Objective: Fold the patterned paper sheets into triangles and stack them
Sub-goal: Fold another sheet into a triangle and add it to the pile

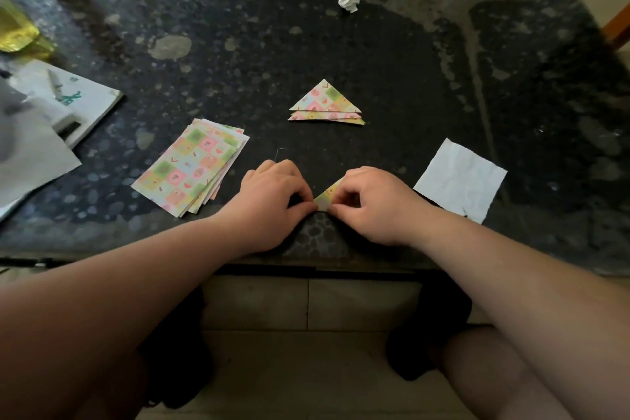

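A pile of flat patterned paper sheets (pixel 192 170) lies left of centre on the dark stone table (pixel 341 51). Farther back, a small stack of folded patterned triangles (pixel 325 104) rests on the table. Near the front edge, my left hand (pixel 274 203) and my right hand (pixel 370 203) both pinch one patterned sheet (pixel 326 196), folded into a triangle. Their curled fingers meet at its lower edge and hide most of it.
A plain white square of paper (pixel 460 181) lies to the right of my hands. A crumpled white paper ball (pixel 349 1) sits at the back. Booklets and papers (pixel 51 112) crowd the left edge, with a yellow wrapper (pixel 15 31) behind them.
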Tool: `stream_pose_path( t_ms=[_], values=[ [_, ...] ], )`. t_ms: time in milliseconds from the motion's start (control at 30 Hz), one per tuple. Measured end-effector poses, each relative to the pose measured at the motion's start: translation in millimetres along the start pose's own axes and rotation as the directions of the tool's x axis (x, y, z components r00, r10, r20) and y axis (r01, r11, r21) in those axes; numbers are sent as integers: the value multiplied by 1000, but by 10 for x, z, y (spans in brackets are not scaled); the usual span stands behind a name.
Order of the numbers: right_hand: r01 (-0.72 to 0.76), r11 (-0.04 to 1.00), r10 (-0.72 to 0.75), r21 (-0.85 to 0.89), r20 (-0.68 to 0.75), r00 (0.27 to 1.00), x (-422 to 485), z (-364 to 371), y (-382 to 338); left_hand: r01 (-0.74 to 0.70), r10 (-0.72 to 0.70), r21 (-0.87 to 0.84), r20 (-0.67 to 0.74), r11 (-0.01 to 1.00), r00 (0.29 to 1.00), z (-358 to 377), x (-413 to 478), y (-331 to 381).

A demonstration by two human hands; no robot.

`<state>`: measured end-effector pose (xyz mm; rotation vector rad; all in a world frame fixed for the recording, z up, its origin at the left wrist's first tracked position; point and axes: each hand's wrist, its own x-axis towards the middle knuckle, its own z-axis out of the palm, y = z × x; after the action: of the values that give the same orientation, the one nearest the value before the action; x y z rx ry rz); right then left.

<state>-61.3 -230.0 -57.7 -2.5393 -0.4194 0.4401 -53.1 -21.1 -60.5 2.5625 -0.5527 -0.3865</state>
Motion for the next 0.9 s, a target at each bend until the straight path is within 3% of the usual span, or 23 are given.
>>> stream_pose_path(
  t_ms=[433, 533, 633, 767, 900],
  values=[
    [-149, 989, 149, 4, 28, 988, 66, -23, -109, 58, -58, 16, 1, 998, 998, -66, -56, 28],
    [-166, 986, 166, 0, 18, 986, 66, -14, -121, -53, 56, 218, -8, 975, 998, -36, -256, 51],
    [-164, 986, 164, -3, 1, 986, 60, 12, -125, -177, 157, 347, 85, 921, 984, 126, -570, 211],
    [-177, 984, 177, -12, -11, 984, 54, 14, -145, -254, 163, 463, 227, 849, 960, 406, -822, 342],
    [-181, 983, 180, -15, -6, 984, 40, 20, -176, -223, 130, 492, 217, 842, 968, 356, -744, 356]
  ],
)
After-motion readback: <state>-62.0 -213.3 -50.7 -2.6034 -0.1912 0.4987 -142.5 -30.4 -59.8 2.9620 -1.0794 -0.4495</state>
